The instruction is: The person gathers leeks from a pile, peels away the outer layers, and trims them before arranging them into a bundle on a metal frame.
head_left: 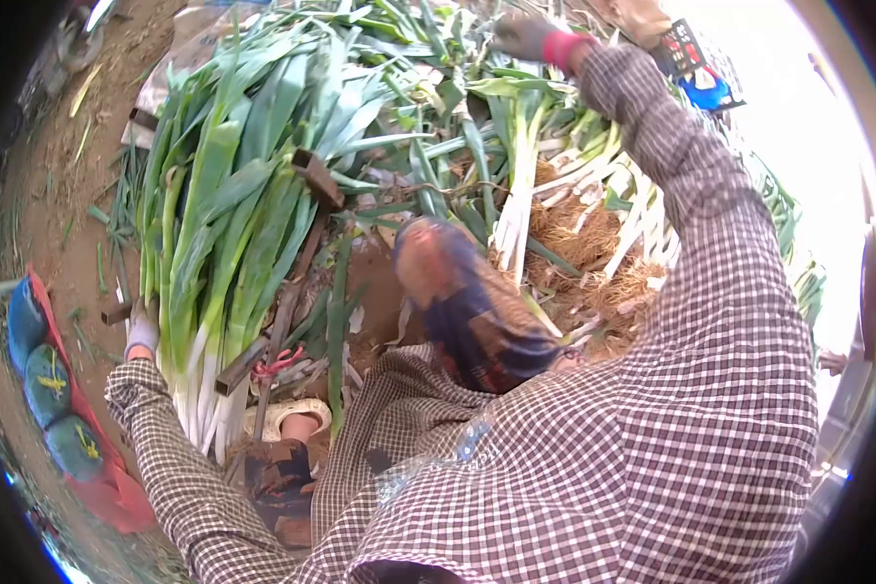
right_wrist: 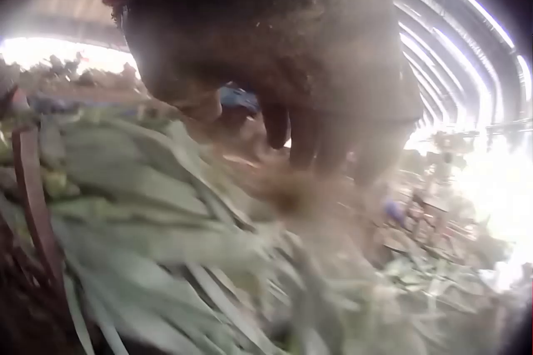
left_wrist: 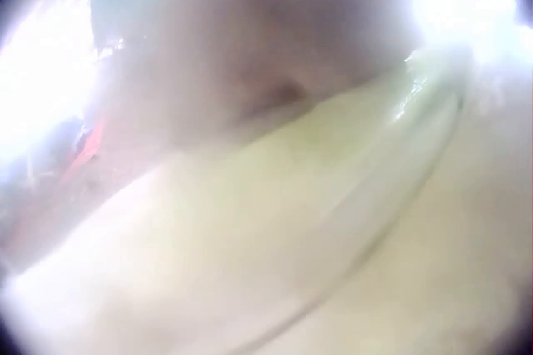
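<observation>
A large bundle of leeks (head_left: 219, 224) leans in a rusty metal frame (head_left: 316, 180), white ends toward the person. Against the bundle's outer left side rests the gloved left hand (head_left: 142, 331), its fingers hidden by the stalks. Pale stalks (left_wrist: 250, 238) fill the left wrist view, very close and blurred. Far forward, the right hand (head_left: 530, 39), in a dark glove with a pink cuff, reaches over a heap of leek leaves (head_left: 399, 49). In the right wrist view its fingers (right_wrist: 304, 139) hang downward, loosely bent, above the leaves, with no leek seen in them.
Loose leeks with brown roots (head_left: 579, 219) lie right of the person's raised knee (head_left: 448, 282). A red strip with several blue-green rolls (head_left: 49, 384) stands at the left. A dark crate (head_left: 679, 49) and a blue object (head_left: 706, 92) are beyond the right arm.
</observation>
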The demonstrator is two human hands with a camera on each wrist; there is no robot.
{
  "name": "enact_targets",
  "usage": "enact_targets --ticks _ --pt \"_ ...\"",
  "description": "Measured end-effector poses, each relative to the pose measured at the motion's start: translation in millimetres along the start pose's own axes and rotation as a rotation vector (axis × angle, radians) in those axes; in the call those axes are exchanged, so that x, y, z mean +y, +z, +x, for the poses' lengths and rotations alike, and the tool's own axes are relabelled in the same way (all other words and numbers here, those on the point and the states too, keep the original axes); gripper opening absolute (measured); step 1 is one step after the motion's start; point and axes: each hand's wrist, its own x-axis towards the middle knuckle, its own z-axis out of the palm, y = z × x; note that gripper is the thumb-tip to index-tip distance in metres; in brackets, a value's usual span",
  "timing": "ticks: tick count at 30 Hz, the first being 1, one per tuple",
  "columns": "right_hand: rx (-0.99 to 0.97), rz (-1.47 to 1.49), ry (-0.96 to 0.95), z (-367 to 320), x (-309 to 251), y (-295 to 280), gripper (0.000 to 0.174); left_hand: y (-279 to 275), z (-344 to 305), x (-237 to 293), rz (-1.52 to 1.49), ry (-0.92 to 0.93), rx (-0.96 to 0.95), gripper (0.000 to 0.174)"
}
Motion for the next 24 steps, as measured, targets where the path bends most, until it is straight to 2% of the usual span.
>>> enact_targets --ticks 1,2,3,4,5,6,7,9,14,17,21,24 --pt "-0.02 0.004 0.041 -40 15 24 0.045 -14 -8 20 0.046 -0.014 0.035 0.054" --pt "-0.092 0.082 0.174 -81 10 42 0.041 -27 -17 41 0.091 -0.029 0.071 0.053" --pt "-0.207 0.128 0.136 -105 12 69 0.038 -33 -21 55 0.134 -0.046 0.107 0.052" --pt "-0.293 0.014 0.066 -114 29 129 0.033 -31 -19 60 0.138 0.012 0.268 0.051" --pt "-0.427 -0.127 0.036 -125 15 172 0.03 -40 -29 85 0.07 0.075 0.338 0.049" --pt "-0.312 0.085 0.013 -158 -6 193 0.027 -58 -54 131 0.001 0.137 0.408 0.047" --pt "-0.114 0.019 -0.182 -178 -14 221 0.026 -72 -77 173 -0.068 0.2 0.477 0.046" --pt "-0.118 -0.121 -0.326 -187 -33 265 0.026 -83 -107 224 -0.052 0.304 0.504 0.043" --pt "-0.189 -0.336 -0.45 -184 -43 272 0.028 -79 -174 310 0.041 0.476 0.442 0.039" --pt "-0.054 -0.318 -0.516 -174 -31 278 0.028 -66 -193 331 0.048 0.501 0.41 0.04" --pt "-0.254 -0.391 -0.562 -172 -20 284 0.019 -58 -212 347 0.018 0.507 0.402 0.041" --pt "-0.189 -0.335 -0.504 -181 -10 275 0.011 -57 -229 351 0.012 0.513 0.42 0.041"
